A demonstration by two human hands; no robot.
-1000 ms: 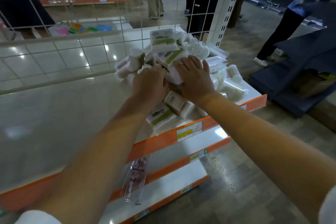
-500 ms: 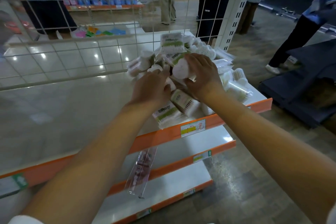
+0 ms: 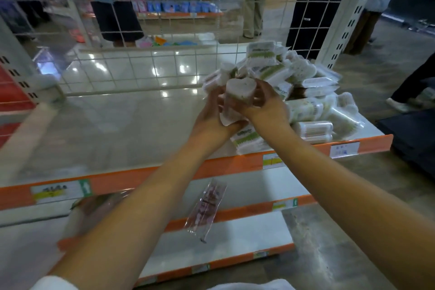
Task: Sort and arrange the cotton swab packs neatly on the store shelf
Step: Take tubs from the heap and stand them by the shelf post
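1. Step in hand: we judge it to be pick-and-sort. One heart-shaped tub (image 3: 240,95) of cotton swabs is lifted clear of the pile of packs (image 3: 303,92), held between both hands, lid end toward the camera.
2. Left hand (image 3: 209,117): below and to the left of the tub, fingers curled up round its lower wall and bottom. A flat pale label or wrapper edge shows at the palm; we cannot tell if it belongs to the tub or is a separate pack.
3. Right hand (image 3: 266,106): on the tub's right side, fingers (image 3: 260,92) curled round the wall, thumb side hidden. Both hands grip; neither is slack.
4. Where the stock lies: the pile is a loose heap at the right end of the top shelf (image 3: 117,129), reaching nearly to the orange shelf lip (image 3: 164,176). It mixes green-banded bags, long round tubes and other tubs, lying at all angles. The shelf to the left of the hands carries no packs.
5. Lower shelf: one clear sleeve w/ pink print (image 3: 207,209), tilted, hanging over the front edge; not cotton swabs as far as we can tell.
6. Next move, our judgement: carry the tub left to the bare stretch, set it upright on its base near the wire grid back (image 3: 164,37), and start a row for like tubs.
7. Progress, approx.: early; the heap looks barely sorted.
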